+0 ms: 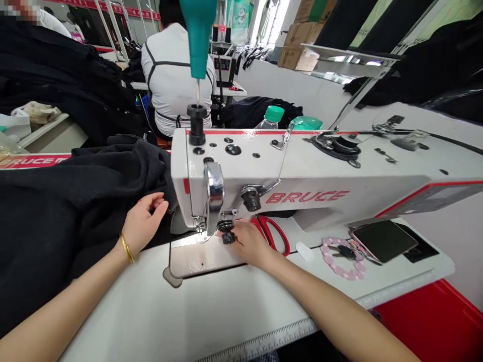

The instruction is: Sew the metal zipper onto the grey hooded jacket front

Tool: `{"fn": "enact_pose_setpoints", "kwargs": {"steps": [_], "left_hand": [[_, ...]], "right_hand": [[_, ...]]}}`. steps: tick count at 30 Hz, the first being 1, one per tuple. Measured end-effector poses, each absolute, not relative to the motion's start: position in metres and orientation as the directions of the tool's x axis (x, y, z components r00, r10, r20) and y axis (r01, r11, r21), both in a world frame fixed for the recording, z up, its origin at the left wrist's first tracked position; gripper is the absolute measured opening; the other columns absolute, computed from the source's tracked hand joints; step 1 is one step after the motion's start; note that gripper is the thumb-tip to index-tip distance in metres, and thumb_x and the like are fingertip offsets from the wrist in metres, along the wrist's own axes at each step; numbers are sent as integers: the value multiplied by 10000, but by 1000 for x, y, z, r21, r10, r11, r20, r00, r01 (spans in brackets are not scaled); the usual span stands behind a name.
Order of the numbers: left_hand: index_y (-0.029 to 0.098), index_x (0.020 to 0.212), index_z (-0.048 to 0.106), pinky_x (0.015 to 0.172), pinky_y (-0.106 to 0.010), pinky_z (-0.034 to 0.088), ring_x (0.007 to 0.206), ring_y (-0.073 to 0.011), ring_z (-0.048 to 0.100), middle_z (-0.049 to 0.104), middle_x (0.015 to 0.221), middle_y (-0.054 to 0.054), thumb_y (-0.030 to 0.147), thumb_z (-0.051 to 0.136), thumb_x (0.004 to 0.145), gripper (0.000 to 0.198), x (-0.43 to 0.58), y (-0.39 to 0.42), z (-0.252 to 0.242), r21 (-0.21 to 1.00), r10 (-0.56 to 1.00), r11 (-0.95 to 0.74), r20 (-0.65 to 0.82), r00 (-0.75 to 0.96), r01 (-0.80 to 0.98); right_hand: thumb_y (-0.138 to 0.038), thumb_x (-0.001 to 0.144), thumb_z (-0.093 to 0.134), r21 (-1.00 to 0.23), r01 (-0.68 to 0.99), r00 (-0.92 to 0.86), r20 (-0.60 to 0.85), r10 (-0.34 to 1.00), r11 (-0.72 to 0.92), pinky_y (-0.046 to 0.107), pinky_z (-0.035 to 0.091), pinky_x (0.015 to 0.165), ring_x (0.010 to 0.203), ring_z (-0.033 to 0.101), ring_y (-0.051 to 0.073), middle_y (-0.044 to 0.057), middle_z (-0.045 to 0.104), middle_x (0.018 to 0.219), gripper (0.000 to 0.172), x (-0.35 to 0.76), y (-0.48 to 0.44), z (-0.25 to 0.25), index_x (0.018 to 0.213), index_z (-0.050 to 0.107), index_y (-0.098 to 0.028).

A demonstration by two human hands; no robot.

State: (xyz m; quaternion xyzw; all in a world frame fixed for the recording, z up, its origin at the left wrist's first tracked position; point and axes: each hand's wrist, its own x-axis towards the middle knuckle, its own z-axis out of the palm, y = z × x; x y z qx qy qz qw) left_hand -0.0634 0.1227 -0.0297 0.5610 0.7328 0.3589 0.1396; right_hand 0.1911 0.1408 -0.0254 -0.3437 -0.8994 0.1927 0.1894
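Note:
A white sewing machine (234, 166) marked BRUCE stands in front of me, its needle area lit. My left hand (145, 221), with a gold bangle (127, 248) at the wrist, rests on dark fabric (94, 201) left of the machine head. Its fingers are loosely bent, the thumb apart from them. Close to the needle, on the right, is my right hand (249, 243) over the machine bed (207, 259). A black knob (227, 234) and the machine head hide its fingertips, so what they touch does not show. Red-handled scissors (279, 236) lie just behind that hand.
A pink bead bracelet (349, 271) with keys and a phone (385, 240) lie right on the table. A ruler strip (279, 336) runs along the front edge. A teal-handled screwdriver (198, 45) stands upright over the machine head. Ahead, a person (177, 75) sits facing away.

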Motion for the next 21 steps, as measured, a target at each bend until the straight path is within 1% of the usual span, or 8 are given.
{"fn": "enact_pose_setpoints", "kwargs": {"steps": [3, 7, 11, 14, 16, 18, 20, 21], "left_hand": [[183, 1018, 579, 725, -317, 455, 744, -188, 574, 625, 833, -24, 487, 410, 776, 424, -67, 104, -25, 697, 928, 153, 142, -344, 700], [173, 1045, 570, 718, -319, 455, 741, -185, 566, 615, 832, -27, 525, 404, 782, 469, -73, 60, -19, 703, 929, 187, 100, -356, 687], [174, 1122, 524, 733, -321, 449, 784, -186, 565, 601, 892, -37, 544, 405, 790, 511, -80, 10, -17, 717, 923, 226, 59, -381, 659], [196, 1178, 485, 722, -317, 455, 798, -188, 571, 610, 922, -37, 554, 387, 803, 528, -81, -25, -15, 749, 923, 272, -24, -385, 605], [200, 1189, 479, 714, -318, 463, 799, -194, 576, 623, 902, -37, 559, 360, 813, 533, -80, -45, -13, 775, 931, 282, -80, -355, 565], [191, 1172, 500, 734, -319, 464, 814, -196, 575, 630, 893, -42, 555, 343, 822, 529, -79, -59, -9, 793, 948, 251, -86, -306, 555], [176, 1145, 527, 766, -321, 460, 813, -187, 567, 628, 889, -50, 534, 322, 837, 514, -78, -68, -6, 801, 968, 190, -57, -244, 568], [170, 1146, 527, 785, -324, 458, 816, -180, 563, 626, 899, -55, 514, 304, 850, 505, -78, -72, -4, 803, 976, 159, -40, -215, 574]], "right_hand": [[-361, 930, 258, -440, 582, -679, 200, 706, 684, 230, 328, 600, 577, 460, 113, 10, 506, 586, 455, 192, 136, -24, 629, 530, -156], [-364, 928, 285, -428, 556, -705, 212, 677, 712, 252, 345, 616, 593, 482, 127, 16, 529, 595, 444, 189, 125, -19, 652, 559, -149], [-295, 912, 357, -457, 455, -777, 215, 591, 764, 257, 395, 678, 698, 544, 129, 18, 603, 736, 301, 178, 104, -16, 807, 608, -167], [-256, 898, 381, -503, 387, -806, 222, 548, 773, 254, 428, 720, 808, 561, 130, 30, 617, 883, 237, 166, 82, -17, 951, 597, -176], [-210, 888, 371, -564, 326, -815, 240, 528, 759, 260, 431, 789, 918, 542, 129, 47, 581, 1032, 261, 154, 66, -18, 1075, 550, -176], [-155, 867, 356, -622, 259, -824, 256, 505, 739, 274, 406, 870, 1046, 485, 137, 71, 501, 1183, 344, 141, 52, -19, 1194, 466, -156], [-98, 821, 358, -654, 227, -842, 240, 482, 722, 293, 389, 900, 1095, 447, 155, 101, 452, 1240, 459, 127, 41, -20, 1279, 365, -116], [-72, 791, 362, -657, 226, -858, 216, 466, 719, 303, 391, 889, 1071, 460, 162, 109, 471, 1213, 503, 121, 37, -20, 1292, 343, -102]]}}
